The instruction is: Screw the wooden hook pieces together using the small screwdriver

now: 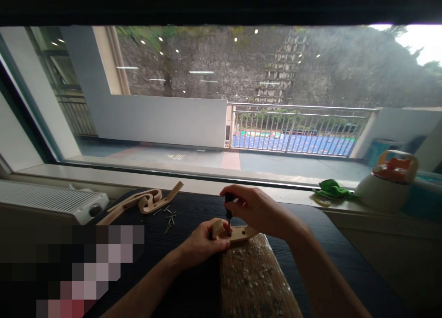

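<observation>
My right hand (248, 202) grips the black handle of a screwdriver (228, 207), held upright. Its shaft points down into a hole in a curved wooden piece (238, 235). A second hole shows farther right along the same piece. My left hand (203, 239) is closed around the curled left end of the wood, fingers behind and thumb in front. The piece rests on the far end of a long block wrapped in clear film (255, 276). Whether a screw sits under the tip is hidden.
Several loose screws (169, 219) lie on the dark table (196, 207), left of my hands. Beyond them are more curved wooden pieces (152, 203). A radiator (58, 200) stands at left. A green cloth (333, 190) and a white-and-orange jug (383, 184) are on the windowsill.
</observation>
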Demonstrator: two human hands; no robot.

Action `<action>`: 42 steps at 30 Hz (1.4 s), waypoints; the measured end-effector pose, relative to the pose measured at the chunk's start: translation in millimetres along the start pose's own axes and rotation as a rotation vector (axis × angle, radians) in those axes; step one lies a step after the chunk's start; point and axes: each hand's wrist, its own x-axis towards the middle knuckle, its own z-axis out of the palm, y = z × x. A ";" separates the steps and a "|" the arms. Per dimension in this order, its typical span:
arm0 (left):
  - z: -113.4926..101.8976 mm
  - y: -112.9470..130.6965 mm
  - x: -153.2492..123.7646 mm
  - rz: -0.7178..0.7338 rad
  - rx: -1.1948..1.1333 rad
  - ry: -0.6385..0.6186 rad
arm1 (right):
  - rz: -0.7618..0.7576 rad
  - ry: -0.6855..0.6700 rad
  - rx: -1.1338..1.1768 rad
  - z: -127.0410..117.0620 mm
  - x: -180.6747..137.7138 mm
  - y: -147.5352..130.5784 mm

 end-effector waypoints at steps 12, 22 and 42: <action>-2.3 -6.7 1.9 0.014 0.019 0.000 | 0.007 -0.037 -0.025 -3.3 -1.5 5.2; -4.2 -7.6 3.0 0.026 -0.003 -0.001 | 0.029 -0.081 -0.021 -9.7 -5.5 -5.1; -2.4 -11.5 2.8 0.017 -0.010 0.025 | 0.010 0.084 -0.127 2.5 1.0 1.2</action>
